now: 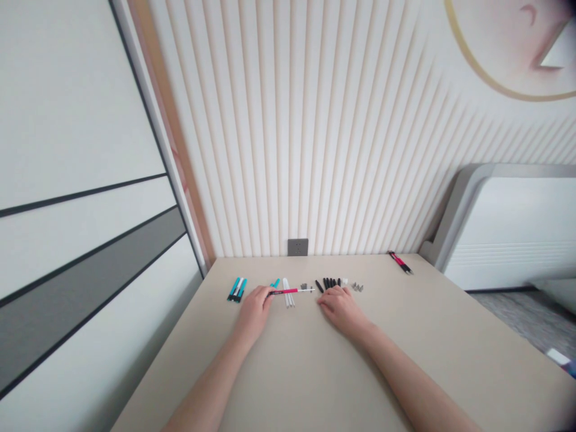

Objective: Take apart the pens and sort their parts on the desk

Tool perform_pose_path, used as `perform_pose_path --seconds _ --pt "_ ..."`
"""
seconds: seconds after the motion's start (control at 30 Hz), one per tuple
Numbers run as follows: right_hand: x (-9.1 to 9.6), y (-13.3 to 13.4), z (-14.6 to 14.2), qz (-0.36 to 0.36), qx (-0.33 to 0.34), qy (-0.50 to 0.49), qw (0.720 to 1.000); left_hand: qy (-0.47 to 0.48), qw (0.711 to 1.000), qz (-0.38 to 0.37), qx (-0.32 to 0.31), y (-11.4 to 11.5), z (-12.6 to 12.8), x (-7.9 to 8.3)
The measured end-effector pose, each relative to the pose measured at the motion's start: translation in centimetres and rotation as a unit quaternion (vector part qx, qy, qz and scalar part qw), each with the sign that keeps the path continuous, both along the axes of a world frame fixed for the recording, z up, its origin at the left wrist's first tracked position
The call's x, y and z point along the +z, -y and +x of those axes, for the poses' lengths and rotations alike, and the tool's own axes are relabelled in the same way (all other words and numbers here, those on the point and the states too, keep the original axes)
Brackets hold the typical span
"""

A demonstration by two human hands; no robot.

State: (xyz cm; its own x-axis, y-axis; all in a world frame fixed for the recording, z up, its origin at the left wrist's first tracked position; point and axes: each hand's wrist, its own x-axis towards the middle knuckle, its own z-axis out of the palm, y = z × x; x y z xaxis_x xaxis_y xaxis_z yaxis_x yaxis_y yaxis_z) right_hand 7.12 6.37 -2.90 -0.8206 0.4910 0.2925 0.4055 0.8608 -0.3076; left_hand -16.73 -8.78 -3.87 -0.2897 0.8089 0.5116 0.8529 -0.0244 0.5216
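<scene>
My left hand (254,308) rests on the beige table (432,348) and pinches the end of a pink and white pen (291,291), which lies level and points right. My right hand (338,305) lies on the table with fingers curled at a row of several black pen parts (329,282); what its fingertips hold, if anything, is hidden. White pen tubes (288,294) lie under the pink pen. Small metal tips (357,287) sit just right of the black parts.
Teal pens (237,288) lie left of my left hand, and another teal piece (275,282) sits behind it. A pink and black pen (400,262) lies at the table's far right edge. A grey wall socket (297,246) is behind. A white bed (517,234) stands right.
</scene>
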Motion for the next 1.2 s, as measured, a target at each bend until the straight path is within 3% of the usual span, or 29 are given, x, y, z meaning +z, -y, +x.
perform_pose_path --seconds 0.3,0.57,0.73,1.2 --pt "0.0 -0.9 0.4 -0.054 -0.018 0.015 0.998 -0.011 1.000 -0.011 -0.006 -0.1 0.2 0.2" --pt "0.3 -1.3 0.7 -0.159 0.011 -0.167 0.973 -0.013 1.000 -0.004 -0.025 0.0 0.6 0.4" --pt "0.8 -0.8 0.5 -0.159 0.031 -0.208 0.965 -0.015 1.000 0.000 -0.023 0.1 0.8 0.6" --pt "0.6 -0.8 0.5 -0.156 0.042 -0.194 0.968 -0.035 0.999 -0.008 -0.025 0.1 1.0 0.8"
